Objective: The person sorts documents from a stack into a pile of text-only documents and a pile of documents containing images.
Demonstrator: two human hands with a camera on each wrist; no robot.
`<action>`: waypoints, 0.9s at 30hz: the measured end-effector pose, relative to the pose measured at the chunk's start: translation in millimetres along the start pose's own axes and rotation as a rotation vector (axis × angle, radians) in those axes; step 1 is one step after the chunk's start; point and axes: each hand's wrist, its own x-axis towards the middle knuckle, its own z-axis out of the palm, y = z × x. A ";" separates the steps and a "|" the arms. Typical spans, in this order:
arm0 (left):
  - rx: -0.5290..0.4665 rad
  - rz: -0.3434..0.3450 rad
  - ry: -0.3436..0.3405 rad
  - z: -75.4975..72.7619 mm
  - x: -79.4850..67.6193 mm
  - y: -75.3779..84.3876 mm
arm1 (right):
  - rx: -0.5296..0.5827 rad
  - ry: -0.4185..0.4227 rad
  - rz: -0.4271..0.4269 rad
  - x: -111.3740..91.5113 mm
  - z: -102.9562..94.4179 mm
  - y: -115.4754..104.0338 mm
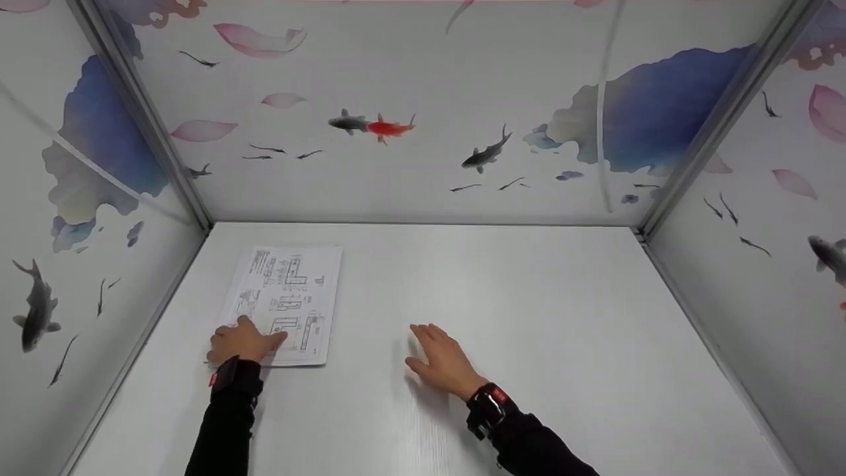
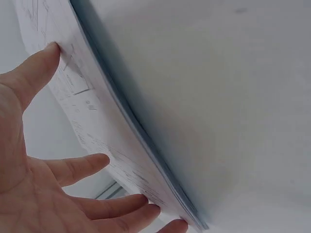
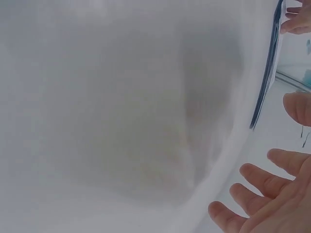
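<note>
Touching papers (image 1: 299, 299), my left hand (image 1: 242, 342) has fingers apart. At the papers' four o'clock, I see my right hand (image 1: 447, 362), fingers apart.

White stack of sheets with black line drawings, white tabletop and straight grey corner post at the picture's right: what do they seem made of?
The stack of sheets looks like matte paper: thin layered edges show. The tabletop may be laminate or painted board, smooth with a soft sheen and faint streaks. The corner post is probably metal, perhaps aluminium, judging by its dull silvery look.
</note>
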 end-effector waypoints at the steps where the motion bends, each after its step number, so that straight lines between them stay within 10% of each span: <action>1: -0.001 -0.010 0.005 -1.0 0.2 -1.5 | 0.029 -0.019 0.006 1.6 1.2 -3.8; 10: -0.055 -0.042 0.055 -2.6 7.3 -10.8 | 0.368 -0.193 0.062 19.0 20.1 -56.4; 27: -0.051 -0.051 0.163 3.8 4.1 -9.9 | 0.310 -0.257 -0.006 22.4 32.3 -73.7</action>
